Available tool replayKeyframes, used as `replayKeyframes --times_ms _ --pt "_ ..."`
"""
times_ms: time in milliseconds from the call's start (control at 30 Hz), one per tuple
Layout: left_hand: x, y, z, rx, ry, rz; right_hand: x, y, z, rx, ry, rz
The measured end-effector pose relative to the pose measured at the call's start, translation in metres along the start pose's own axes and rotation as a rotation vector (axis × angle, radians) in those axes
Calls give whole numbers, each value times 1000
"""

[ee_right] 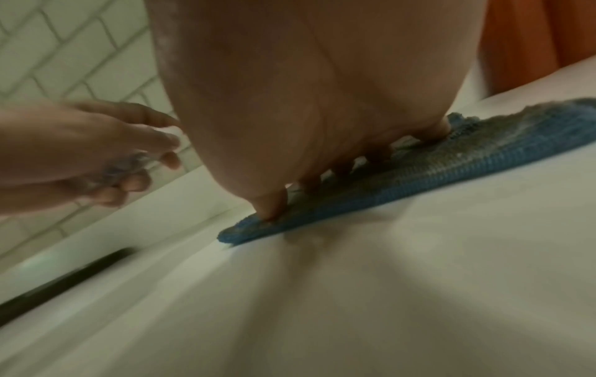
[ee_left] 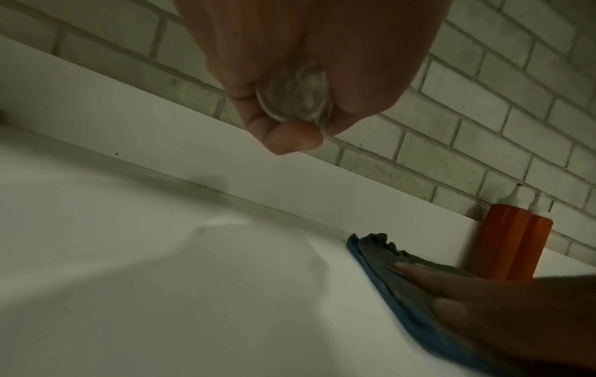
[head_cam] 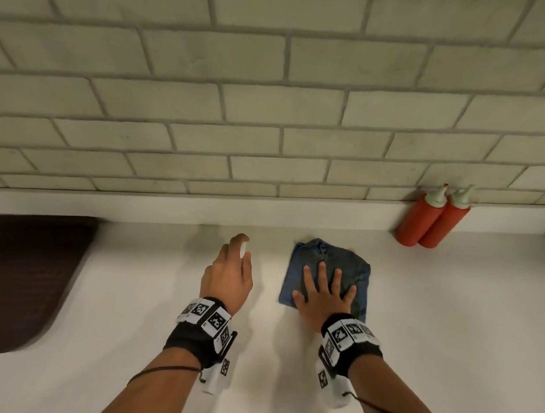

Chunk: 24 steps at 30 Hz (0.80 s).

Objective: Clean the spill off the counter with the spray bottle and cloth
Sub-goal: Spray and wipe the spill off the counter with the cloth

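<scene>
The right hand [head_cam: 323,292] presses flat, fingers spread, on the cloth [head_cam: 327,273], which lies on the surface [head_cam: 449,313]. Just beside it, the left hand [head_cam: 228,277] grips the bottle [ee_left: 295,95], off the surface.

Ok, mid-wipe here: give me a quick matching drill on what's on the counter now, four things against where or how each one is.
Things:
1. spray bottle
2. cloth
3. two red squeeze bottles
4. dark mat

States:
A. standing upright against the tiled wall, far right
B. lying on the counter at the far left
C. held in the left hand, above the counter
D. flat on the counter under the spread fingers of the right hand

Pairs: 1-C, 2-D, 3-A, 4-B
</scene>
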<state>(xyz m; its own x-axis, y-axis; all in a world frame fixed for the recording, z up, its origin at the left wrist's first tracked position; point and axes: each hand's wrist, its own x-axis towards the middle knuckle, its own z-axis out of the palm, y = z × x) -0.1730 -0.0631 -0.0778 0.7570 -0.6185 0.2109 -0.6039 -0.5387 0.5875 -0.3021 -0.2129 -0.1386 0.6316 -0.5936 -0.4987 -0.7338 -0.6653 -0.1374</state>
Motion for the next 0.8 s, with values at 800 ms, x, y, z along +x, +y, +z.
replayKeyframes --times_ms 800 --pt "-30 -164 -139 20 -38 -219 -34 -194 58 -163 -13 -288"
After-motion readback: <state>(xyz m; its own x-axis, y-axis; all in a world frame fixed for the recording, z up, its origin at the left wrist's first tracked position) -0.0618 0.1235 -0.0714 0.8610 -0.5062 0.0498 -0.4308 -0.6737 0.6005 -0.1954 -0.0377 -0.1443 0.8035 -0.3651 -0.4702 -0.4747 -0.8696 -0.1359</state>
